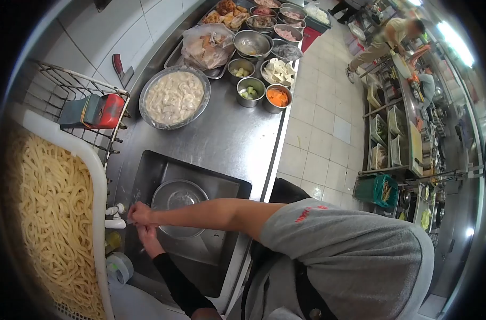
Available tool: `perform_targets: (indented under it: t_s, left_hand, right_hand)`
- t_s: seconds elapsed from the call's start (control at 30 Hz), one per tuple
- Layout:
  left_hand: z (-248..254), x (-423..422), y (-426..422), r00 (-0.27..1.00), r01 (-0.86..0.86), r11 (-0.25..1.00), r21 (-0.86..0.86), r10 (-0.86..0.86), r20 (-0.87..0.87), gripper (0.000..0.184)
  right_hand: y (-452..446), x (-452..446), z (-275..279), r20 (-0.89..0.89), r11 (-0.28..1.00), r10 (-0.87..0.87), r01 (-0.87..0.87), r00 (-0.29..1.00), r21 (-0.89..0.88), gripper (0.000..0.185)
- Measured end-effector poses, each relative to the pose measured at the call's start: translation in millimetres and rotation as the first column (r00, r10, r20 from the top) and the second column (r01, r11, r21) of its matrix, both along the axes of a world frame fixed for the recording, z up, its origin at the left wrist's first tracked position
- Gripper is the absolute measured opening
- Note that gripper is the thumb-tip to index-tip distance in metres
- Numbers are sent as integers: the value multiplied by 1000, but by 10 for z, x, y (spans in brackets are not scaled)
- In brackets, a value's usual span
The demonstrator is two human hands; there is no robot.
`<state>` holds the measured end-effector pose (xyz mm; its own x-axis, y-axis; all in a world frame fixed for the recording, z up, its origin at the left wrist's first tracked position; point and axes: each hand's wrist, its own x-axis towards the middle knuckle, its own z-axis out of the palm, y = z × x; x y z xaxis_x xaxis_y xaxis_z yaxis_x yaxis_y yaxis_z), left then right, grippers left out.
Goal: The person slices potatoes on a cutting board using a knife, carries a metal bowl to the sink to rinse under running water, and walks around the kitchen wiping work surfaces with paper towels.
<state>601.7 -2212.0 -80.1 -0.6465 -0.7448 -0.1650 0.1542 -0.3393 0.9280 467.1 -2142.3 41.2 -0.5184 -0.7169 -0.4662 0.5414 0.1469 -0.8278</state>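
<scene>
Over the left side of the sink [229,189], my right hand [140,214] is closed, its fingers curled by the white tap [115,217]. Just below it, my left hand [147,233] touches the right one. Its fingers look bent and are partly covered. Whatever lies between the fingers, if anything, is too small to make out. A round metal bowl [173,198] rests in the sink under my right forearm. Beside the hands, near the wall side, stand a yellowish cup [113,241] and a clear plastic tub [120,268].
A white bin of thick noodles [59,213] fills the left. On the steel counter sit a bowl of pale meat in liquid [174,97], a bagged heap [206,45], carrots [277,97] and tofu [279,72]. A cleaver [122,72] leans by the wall. Another person [392,40] bends across the aisle.
</scene>
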Motion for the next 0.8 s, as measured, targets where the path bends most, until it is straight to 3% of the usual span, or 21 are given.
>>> perform_targets:
  t_s: [0.03,0.07,0.17,0.27,0.33,0.37,0.4,0.43,0.47,0.53,0.57,0.63,0.7,0.77,0.8]
  left_hand:
    - [-358,134,-254,999,-40,988,151,38,15,8]
    - [-558,214,-367,997,-83,950,300,76,36,8]
    - [-260,107,-294,974,-211,717,664,211,82,10]
    - [-396,177,-347,972,10,757,653,146,-185,11]
    - [-752,214,-579,858,314,760,569,30,-514,9]
    - [-888,188,-643,753,451,749,486,-27,-657,11]
    - [-843,129,-601,885,314,811,494,-60,-463,21]
    - [-689,69,-506,968,163,873,459,-53,-244,31]
    - [-543,14,-413,999,38,914,405,-40,-4,42]
    - [212,-304,-62,972,204,761,616,-80,-223,59]
    - [646,-486,139,947,286,657,698,-84,-309,68]
    - [459,-382,148,882,430,707,561,-198,-427,74]
    - [286,-358,-41,920,383,760,525,-264,-288,78]
    - [1193,-585,558,999,-40,746,665,31,26,69]
    - [837,-417,349,987,161,814,558,-136,-87,60]
  right_hand:
    - [-2,17,113,105,999,-27,25,994,26,11]
    - [-47,63,52,97,1000,-13,11,995,19,11]
    - [-97,62,0,55,999,32,-33,998,13,12]
    - [-83,67,-34,35,999,52,-51,998,-7,15]
    - [-117,69,-187,36,997,2,0,999,-72,19]
    - [-114,54,-305,-278,997,-33,10,960,-82,21]
    - [-98,30,-435,-563,995,-67,16,824,-94,24]
    - [-78,15,-513,-791,994,-93,14,605,-106,26]
    - [49,-35,-466,-798,995,-58,-35,600,-99,28]
    - [376,-118,-194,-805,986,16,-142,593,-86,33]
    - [375,40,-166,-751,991,98,-135,653,13,34]
    - [390,202,-137,-634,968,245,-216,733,125,36]
    - [294,211,-125,-561,943,330,-298,759,151,38]
    - [250,47,-35,-497,911,410,-372,765,179,40]
    - [208,-28,-88,-466,889,457,-412,758,202,41]
